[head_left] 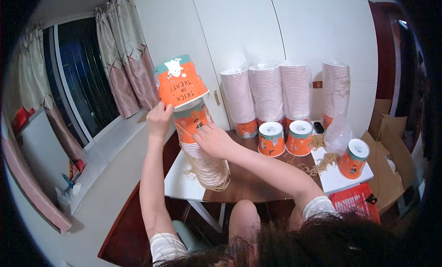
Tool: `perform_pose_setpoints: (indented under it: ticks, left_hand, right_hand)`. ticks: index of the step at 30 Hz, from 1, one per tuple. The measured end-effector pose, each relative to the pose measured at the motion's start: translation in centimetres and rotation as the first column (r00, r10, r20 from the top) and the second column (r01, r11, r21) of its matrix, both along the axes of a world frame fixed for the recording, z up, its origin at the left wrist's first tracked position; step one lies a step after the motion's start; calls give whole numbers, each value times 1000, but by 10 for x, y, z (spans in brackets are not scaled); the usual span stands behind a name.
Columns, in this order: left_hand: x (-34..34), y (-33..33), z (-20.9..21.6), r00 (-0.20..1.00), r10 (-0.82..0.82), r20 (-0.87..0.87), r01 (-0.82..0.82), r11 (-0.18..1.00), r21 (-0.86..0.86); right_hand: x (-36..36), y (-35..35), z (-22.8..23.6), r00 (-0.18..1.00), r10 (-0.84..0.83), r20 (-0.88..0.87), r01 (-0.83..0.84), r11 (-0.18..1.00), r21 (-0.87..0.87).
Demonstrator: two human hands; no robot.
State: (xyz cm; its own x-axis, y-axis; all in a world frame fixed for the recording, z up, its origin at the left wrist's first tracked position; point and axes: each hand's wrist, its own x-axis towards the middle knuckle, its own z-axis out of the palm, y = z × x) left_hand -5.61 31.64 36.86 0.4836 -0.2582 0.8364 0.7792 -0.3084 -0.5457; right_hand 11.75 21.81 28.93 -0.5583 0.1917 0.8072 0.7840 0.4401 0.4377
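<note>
An orange and teal paper bucket (180, 83) with a white ghost figure is held upside down, slightly tilted, by its rim in my left hand (159, 120), which is closed. Just below it rises a tall stack of upside-down paper buckets (202, 162), its orange top bucket (189, 123) showing. My right hand (214, 141) lies against that top bucket with its fingers pinched. A thin tan cord (185, 130) crosses the bucket's side to those fingertips. More tan cord loops (216, 188) hang around the foot of the stack.
Several tall stacks of buckets in clear plastic (265, 92) stand along the table's back. Single upturned buckets (271, 144) and loose cords (326, 163) lie to the right, near a crumpled plastic bag (338, 139). Beyond the brown and white table (248, 183) are a cardboard box (384, 168) and a red bag (353, 202).
</note>
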Motion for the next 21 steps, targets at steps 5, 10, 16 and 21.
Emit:
perform_pose_setpoints:
  ticks: [5, 10, 16, 21]
  left_hand:
    - [7, 49, -11, 993, 93, -68, -97, 993, -60]
    - [-15, 56, -55, 986, 146, -76, -162, 946, -281]
    - [-23, 28, -73, 996, 32, 87, 40, 697, -716]
    - [40, 13, -10, 956, -135, 259, 259, 802, -538]
  right_hand:
    - [2, 50, -11, 990, -133, -50, 128, 988, -88]
    - [-7, 53, -47, 994, -106, -2, 102, 960, -260]
    - [-8, 49, -74, 999, 25, -47, -35, 974, -222]
    - [-16, 46, -86, 997, -63, -45, 41, 922, -386]
